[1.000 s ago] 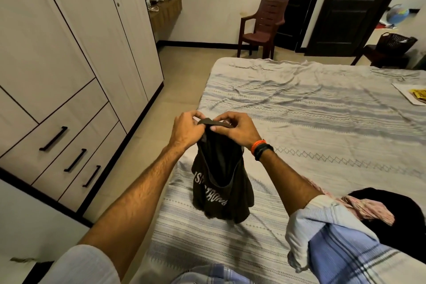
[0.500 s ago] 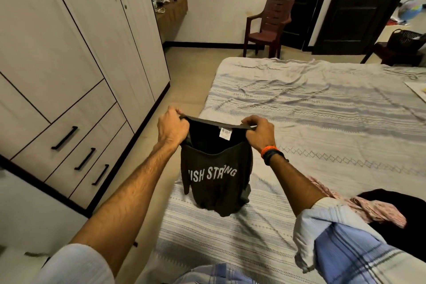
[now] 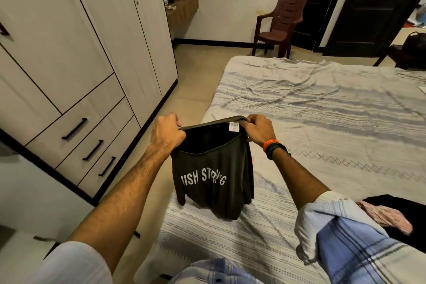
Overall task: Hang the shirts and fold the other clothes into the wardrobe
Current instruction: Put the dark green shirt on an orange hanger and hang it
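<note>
The dark T-shirt [image 3: 214,175] is soft matt cloth with white print. The bed [image 3: 322,108] is covered in thin, wrinkled woven cloth. A matt woodgrain finish is seen on the wardrobe [image 3: 76,37], probably laminate. The chair [image 3: 280,25] looks like moulded plastic.

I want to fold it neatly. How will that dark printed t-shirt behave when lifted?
Probably floppy: the dark t-shirt sags and creases below the neckline that the left hand and right hand grip. Likely light, since pinching fingers carry it. Its hem drapes onto the bed.
</note>
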### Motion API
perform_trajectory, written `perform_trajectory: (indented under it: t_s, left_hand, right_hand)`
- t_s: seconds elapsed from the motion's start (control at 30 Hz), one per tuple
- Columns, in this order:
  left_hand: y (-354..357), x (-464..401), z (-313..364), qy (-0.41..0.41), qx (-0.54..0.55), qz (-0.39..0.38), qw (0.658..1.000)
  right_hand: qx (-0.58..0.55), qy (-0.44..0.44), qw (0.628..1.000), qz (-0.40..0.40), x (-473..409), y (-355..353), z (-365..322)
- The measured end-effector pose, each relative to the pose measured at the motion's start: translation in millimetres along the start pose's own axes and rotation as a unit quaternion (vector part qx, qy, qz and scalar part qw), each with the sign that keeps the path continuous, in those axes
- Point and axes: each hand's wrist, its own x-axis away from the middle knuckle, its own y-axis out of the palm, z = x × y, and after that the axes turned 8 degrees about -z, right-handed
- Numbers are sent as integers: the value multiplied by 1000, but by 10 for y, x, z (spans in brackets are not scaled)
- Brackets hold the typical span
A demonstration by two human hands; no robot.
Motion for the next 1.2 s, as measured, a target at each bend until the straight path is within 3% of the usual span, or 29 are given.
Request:
perform_trajectory:
  t_s: [0.1, 0.23, 0.4, 0.57, 0.77, 0.93, 1.2]
  left_hand:
    - [33, 45, -51, -29, -32, -19, 999]
    - [45, 129, -8, -69, 108, -52, 990]
    - [151, 316, 214, -56, 226, -231, 945]
    - [376, 482, 359, 10, 181, -170, 969]
    - [590, 683, 294, -83, 136, -106, 982]
    - [830, 769, 190, -130, 129, -125, 975]
    - [1403, 371, 1, -163, 135, -176, 961]
  right_hand:
    - [-5, -16, 1000, -2, 61, 79, -53]
    - [-29, -40, 999, -21, 177, 174, -160]
    - [-56, -68, 991, -104, 317, 375, -348]
    - [-30, -121, 980, -154, 385, 437, -298]
    - [-83, -34, 985, -146, 446, 324, 244]
    - [-59, 45, 981, -178, 426, 374, 787]
    - [-22, 151, 975, -164, 70, 743, 1351]
